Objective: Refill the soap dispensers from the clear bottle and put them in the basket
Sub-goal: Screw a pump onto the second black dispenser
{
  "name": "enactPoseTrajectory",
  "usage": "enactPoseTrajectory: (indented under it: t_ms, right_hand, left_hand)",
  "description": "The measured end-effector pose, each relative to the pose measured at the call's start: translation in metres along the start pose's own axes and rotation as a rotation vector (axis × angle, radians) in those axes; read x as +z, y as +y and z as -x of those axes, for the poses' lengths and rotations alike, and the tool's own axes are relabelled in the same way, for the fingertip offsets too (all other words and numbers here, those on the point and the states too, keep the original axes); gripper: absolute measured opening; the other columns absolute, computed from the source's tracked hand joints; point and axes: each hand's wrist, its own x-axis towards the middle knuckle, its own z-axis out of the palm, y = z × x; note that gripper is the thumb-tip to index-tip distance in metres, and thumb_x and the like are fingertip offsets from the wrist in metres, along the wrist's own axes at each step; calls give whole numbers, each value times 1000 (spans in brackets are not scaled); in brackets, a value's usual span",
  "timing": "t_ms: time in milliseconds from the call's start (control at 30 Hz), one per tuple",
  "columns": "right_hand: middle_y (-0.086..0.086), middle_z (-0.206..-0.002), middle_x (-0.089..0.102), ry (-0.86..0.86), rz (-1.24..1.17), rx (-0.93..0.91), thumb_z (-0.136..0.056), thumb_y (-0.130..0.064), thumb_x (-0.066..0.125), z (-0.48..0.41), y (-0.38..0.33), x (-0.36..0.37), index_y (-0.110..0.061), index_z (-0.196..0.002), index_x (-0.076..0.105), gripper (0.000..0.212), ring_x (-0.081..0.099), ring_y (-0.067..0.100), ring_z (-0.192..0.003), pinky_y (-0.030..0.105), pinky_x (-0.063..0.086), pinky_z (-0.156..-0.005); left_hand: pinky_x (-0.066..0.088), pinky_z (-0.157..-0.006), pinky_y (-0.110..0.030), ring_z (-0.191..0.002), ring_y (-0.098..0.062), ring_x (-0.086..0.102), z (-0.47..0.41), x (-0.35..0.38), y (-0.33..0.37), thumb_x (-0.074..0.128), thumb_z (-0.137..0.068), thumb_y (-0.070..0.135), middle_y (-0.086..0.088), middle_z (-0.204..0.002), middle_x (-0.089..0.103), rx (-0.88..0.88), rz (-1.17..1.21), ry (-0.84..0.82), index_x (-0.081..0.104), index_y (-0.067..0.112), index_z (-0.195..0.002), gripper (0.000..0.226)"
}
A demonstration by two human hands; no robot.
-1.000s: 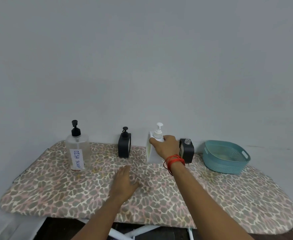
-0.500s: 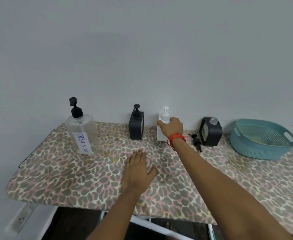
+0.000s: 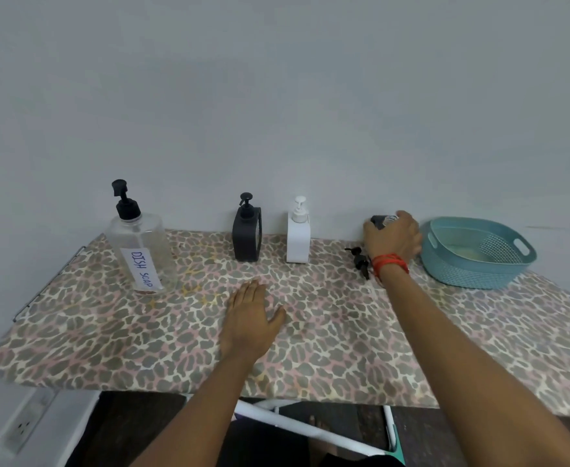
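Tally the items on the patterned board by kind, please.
Small soap dispensers: 3, black, white, and a black one under the right hand
Clear bottle: 1
Loose pump: 1
Basket: 1
Total: 6

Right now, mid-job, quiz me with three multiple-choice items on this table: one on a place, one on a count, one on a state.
1. Where does the basket stand?
A. far right of the table
B. between the two capped dispensers
C. left of the clear bottle

2. How many dispensers stand with a pump screwed on, the clear bottle aside?
A. one
B. two
C. four

3. What is the right hand doing?
A. lying flat on the table
B. holding the white dispenser
C. closed over the uncapped black dispenser

Answers:
1 A, it sits past the right hand.
2 B, the black dispenser and the white dispenser; a loose pump lies on the cloth.
3 C, its fingers wrap that bottle; the left hand lies flat.
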Motion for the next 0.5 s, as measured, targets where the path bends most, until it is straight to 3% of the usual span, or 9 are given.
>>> enactPoseTrajectory:
  t_ms: [167, 433, 500]
  right_hand:
    - [22, -116, 67, -264, -41, 127, -88, -44, 67, -30, 31, -5, -2, -118, 61, 53, 65, 38, -105, 41, 53, -86]
    - [10, -95, 71, -221, -113, -9, -77, -31, 74, -22, 42, -22, -11, -105, 72, 34, 65, 30, -89, 30, 47, -73]
    - [3, -86, 70, -170, -153, -69, -76, -32, 74, -5, 37, -32, -16, -98, 73, 27, 63, 23, -79, 25, 43, -62]
  left_hand:
    - [14, -129, -39, -156, -20, 22, 0, 0, 1, 50, -99, 58, -2, -168, 29, -8, 20, 8, 36, 14, -158, 75]
    - [21, -127, -40, -151, -22, 33, 3, -5, 3, 63, -95, 53, -5, -162, 41, 7, 111, 61, 46, 11, -152, 73]
    - [24, -127, -41, -151, -23, 35, 5, -8, 4, 68, -91, 53, -5, -160, 43, 26, 171, 87, 46, 11, -152, 77]
